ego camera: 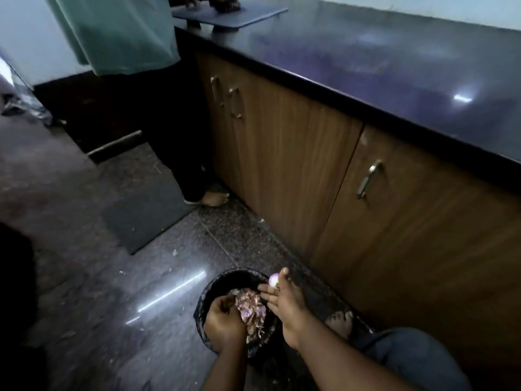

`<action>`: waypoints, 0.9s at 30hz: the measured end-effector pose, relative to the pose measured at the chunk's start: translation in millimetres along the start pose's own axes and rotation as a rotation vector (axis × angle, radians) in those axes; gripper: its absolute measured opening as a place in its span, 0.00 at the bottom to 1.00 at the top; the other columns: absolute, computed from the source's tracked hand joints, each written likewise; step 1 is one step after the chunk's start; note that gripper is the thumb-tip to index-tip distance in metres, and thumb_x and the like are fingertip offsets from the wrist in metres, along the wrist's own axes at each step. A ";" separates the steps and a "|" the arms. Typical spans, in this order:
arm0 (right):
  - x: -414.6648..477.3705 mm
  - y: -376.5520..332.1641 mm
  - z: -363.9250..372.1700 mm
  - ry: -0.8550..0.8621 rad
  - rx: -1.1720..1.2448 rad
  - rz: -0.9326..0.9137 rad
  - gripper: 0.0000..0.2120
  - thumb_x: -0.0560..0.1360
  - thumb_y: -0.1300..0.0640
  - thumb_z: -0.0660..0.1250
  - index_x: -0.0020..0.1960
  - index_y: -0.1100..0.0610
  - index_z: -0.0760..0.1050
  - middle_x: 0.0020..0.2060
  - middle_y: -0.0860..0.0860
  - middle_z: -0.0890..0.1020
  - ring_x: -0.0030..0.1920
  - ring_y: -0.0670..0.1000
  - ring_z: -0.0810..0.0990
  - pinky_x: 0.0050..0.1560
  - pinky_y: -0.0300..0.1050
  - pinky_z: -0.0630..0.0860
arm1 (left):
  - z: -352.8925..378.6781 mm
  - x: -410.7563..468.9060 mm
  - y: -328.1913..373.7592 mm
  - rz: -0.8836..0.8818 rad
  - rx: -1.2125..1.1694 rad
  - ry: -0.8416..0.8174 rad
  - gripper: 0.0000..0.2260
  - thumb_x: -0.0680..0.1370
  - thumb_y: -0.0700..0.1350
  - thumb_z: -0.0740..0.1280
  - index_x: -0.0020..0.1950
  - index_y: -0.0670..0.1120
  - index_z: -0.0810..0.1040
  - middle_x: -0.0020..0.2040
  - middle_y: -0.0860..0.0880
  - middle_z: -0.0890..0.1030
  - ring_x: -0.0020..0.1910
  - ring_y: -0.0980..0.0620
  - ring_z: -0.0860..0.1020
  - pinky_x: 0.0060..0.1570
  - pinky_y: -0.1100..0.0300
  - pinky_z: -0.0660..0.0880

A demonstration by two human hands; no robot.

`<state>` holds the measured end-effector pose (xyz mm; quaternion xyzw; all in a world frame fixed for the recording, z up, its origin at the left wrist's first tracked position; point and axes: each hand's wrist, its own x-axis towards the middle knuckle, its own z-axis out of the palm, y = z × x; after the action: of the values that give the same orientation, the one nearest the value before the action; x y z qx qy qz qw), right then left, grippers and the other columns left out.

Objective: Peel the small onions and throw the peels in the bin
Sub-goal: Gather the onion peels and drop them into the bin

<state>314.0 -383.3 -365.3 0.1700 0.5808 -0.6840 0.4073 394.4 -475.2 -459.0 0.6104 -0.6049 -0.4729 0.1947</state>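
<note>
Low in the near middle of the scene, the black bin (214, 286) sits on the floor directly beneath both hands, so anything let go falls straight onto the heap of peels (251, 309) inside it. The left hand (224, 323) is nearer the heap, fingers curled against its left edge, though I cannot tell whether they pinch a peel. The right hand (284, 303) reaches over the far right rim, fingers fairly straight, with a small peeled onion (273, 279) held at its fingertips, just above the rim.
</note>
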 end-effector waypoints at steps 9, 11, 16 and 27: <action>-73.3 -82.3 -66.3 0.000 -0.042 -0.359 0.05 0.81 0.56 0.69 0.52 0.58 0.80 0.39 0.52 0.82 0.36 0.45 0.77 0.39 0.38 0.77 | 18.0 -24.9 27.0 0.209 0.026 -0.128 0.09 0.74 0.35 0.76 0.50 0.45 0.83 0.43 0.40 0.85 0.43 0.40 0.84 0.44 0.61 0.77; -113.4 -114.8 -104.9 0.018 -0.152 -0.538 0.07 0.77 0.61 0.75 0.54 0.59 0.81 0.41 0.50 0.85 0.37 0.43 0.81 0.40 0.34 0.79 | 35.6 -54.0 54.1 0.243 -0.056 -0.251 0.10 0.76 0.30 0.73 0.50 0.45 0.81 0.36 0.44 0.84 0.36 0.53 0.84 0.36 0.76 0.75; -239.4 -201.2 -236.0 0.337 -0.392 -0.940 0.17 0.71 0.71 0.77 0.55 0.58 0.80 0.44 0.48 0.89 0.46 0.43 0.85 0.50 0.35 0.81 | 70.1 -201.8 154.6 0.721 -0.225 -0.480 0.12 0.78 0.35 0.73 0.53 0.53 0.83 0.41 0.49 0.85 0.37 0.54 0.81 0.40 0.69 0.76; -308.6 -296.0 -465.1 0.933 -0.812 -1.004 0.10 0.74 0.56 0.77 0.55 0.52 0.83 0.51 0.51 0.86 0.47 0.47 0.84 0.53 0.42 0.80 | 154.3 -484.8 339.4 1.639 -0.104 -0.899 0.11 0.79 0.48 0.68 0.62 0.54 0.78 0.54 0.57 0.81 0.49 0.56 0.80 0.49 0.56 0.79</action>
<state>167.2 159.7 -77.8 -0.0048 0.9025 -0.3788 -0.2048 167.7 -41.7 -92.0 -0.2562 -0.8430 -0.4062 0.2423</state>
